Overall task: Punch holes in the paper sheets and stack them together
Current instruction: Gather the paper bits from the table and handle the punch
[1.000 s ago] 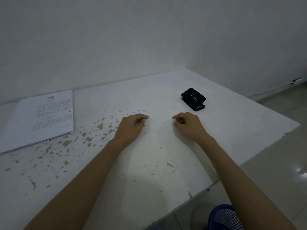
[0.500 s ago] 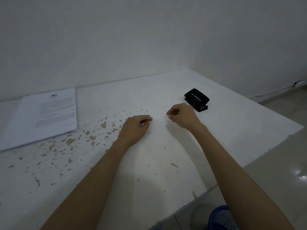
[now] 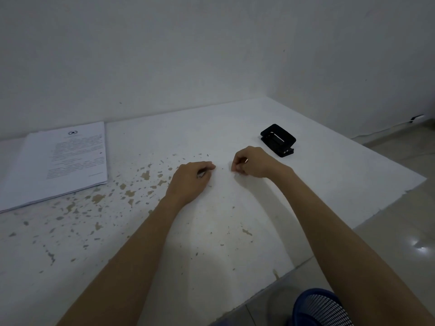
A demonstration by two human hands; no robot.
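From the head view, the left hand [image 3: 190, 178] rests on the white, chipped tabletop [image 3: 235, 231] with fingers loosely curled, holding nothing; the right hand [image 3: 253, 164] sits just beside it, fingers curled, and whether it pinches anything I cannot tell. The stack of paper sheets [image 3: 58, 161] lies far left, the black hole punch [image 3: 279, 140] just beyond the right hand. A blue mesh basket [image 3: 322, 309] stands below the tabletop edge.

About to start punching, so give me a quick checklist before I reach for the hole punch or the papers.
1. Black metal hole punch within reach beside right hand: ok.
2. White printed paper stack on the table's far left, untouched: ok.
3. Left hand free: ok, rests on the table.
4. Right hand free: cannot tell, fingers curled.
5. Chipped white table space between hands for punching: ok.
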